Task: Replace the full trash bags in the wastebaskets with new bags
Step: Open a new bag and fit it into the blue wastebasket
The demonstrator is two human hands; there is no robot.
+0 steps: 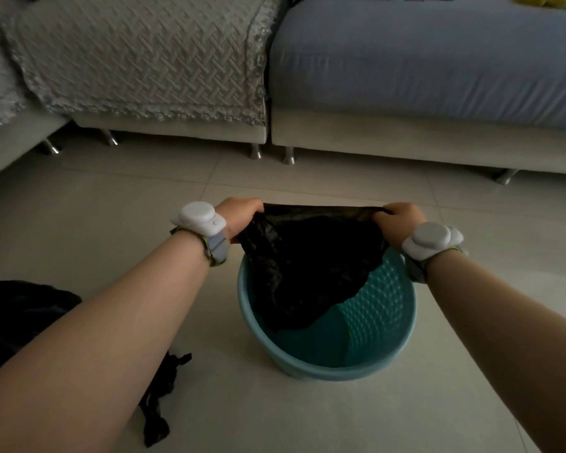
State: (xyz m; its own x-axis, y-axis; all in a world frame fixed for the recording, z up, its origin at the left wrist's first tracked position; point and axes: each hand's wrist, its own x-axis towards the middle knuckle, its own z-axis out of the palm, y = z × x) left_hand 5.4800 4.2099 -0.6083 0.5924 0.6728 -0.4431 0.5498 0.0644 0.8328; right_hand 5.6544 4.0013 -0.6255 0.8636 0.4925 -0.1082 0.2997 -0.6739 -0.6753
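A teal plastic wastebasket stands on the tiled floor in front of me. A black trash bag hangs into it, its mouth stretched wide above the far rim. My left hand grips the bag's left edge and my right hand grips its right edge. The bag's lower part drapes inside the basket, leaving the basket's right inner wall bare. A filled black bag lies on the floor at the far left, partly behind my left forearm.
A crumpled strip of black plastic lies on the floor below my left arm. A grey sofa with metal legs and a blue-covered seat run along the back. Pale floor tiles surround the basket.
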